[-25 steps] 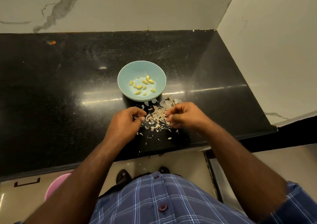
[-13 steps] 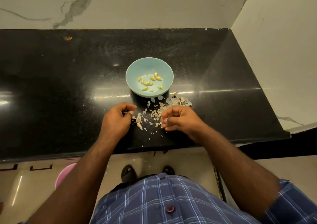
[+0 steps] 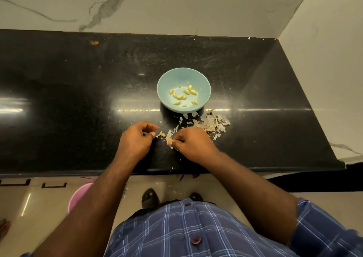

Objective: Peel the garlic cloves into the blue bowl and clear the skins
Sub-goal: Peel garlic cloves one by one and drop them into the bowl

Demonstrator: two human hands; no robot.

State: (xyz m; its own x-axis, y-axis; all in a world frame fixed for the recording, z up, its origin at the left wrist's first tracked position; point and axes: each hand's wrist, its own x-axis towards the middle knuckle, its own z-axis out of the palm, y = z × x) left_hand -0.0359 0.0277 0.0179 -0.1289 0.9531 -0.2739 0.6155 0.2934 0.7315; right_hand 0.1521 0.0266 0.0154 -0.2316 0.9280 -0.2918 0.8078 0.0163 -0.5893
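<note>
On the black counter (image 3: pixel 78 99) the blue bowl (image 3: pixel 204 91) holds peeled garlic cloves (image 3: pixel 183 96). Just before it lie the skins (image 3: pixel 210 122). The left hand (image 3: pixel 135 140) is curled, its contents unclear; the right hand (image 3: pixel 193 143) pinches a skin piece (image 3: pixel 168 138).

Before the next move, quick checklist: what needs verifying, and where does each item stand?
1. Blue bowl upright on the counter: ok.
2. Peeled cloves inside the bowl, none seen outside: ok.
3. Bowl free of skins: ok, none visible.
4. Skins cleared from the counter: not ok, a pile lies beside the bowl and scraps between the hands.
5. Right hand grip: pinches a scrap; skin or unpeeled clove, cannot tell.
6. Left hand holding anything: cannot tell, fingers curled.
</note>
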